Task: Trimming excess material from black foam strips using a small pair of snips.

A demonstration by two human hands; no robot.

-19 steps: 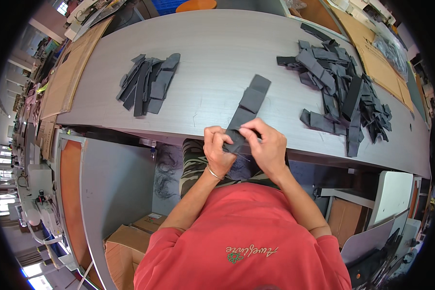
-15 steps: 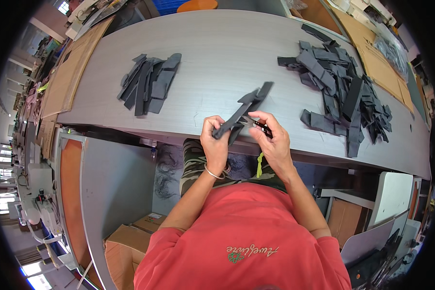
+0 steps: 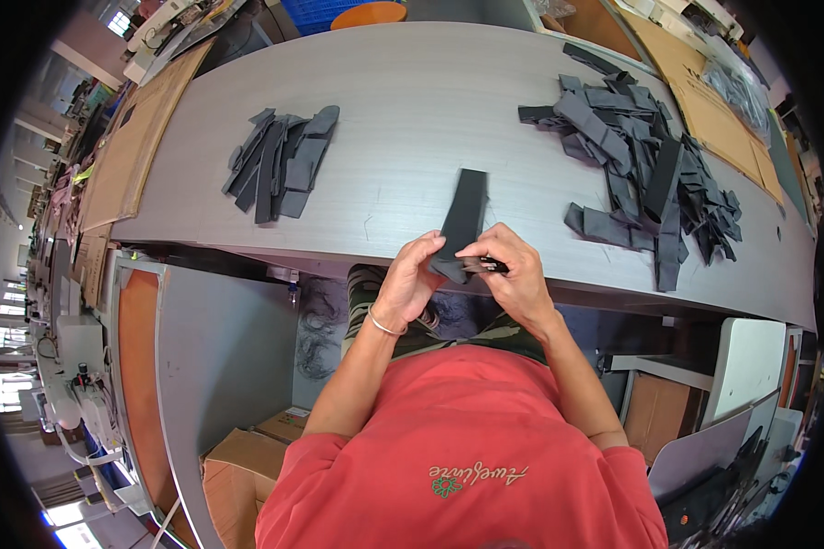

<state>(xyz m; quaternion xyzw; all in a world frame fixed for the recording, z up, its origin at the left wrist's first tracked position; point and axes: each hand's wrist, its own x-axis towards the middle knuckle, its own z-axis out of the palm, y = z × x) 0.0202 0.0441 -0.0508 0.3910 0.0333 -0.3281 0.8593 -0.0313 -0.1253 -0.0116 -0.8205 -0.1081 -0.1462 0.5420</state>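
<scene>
A dark grey fabric strip (image 3: 466,206) is held upright at the table's near edge, its far end pointing away from me. My left hand (image 3: 414,278) pinches its lower left side between thumb and fingers. Against the strip's lower right side is my right hand (image 3: 515,272), closed around small dark thread snips (image 3: 487,264). The snips' blades are partly hidden by fingers and cloth. To the left lies a small pile of similar strips (image 3: 282,165); a larger, tangled heap of strips (image 3: 627,156) covers the table's right side.
The grey table (image 3: 384,110) spans the space in front of me. Flattened cardboard (image 3: 151,137) stands along its left side, and more cardboard (image 3: 719,119) lines the right. An open cardboard box (image 3: 238,471) sits low at my left. A blue crate (image 3: 325,13) is beyond the far edge.
The strip has turned from slanting right to nearly straight away from me, with its broad face showing. My right hand and the snips have shifted slightly lower. The yellow-green cord near them no longer shows.
</scene>
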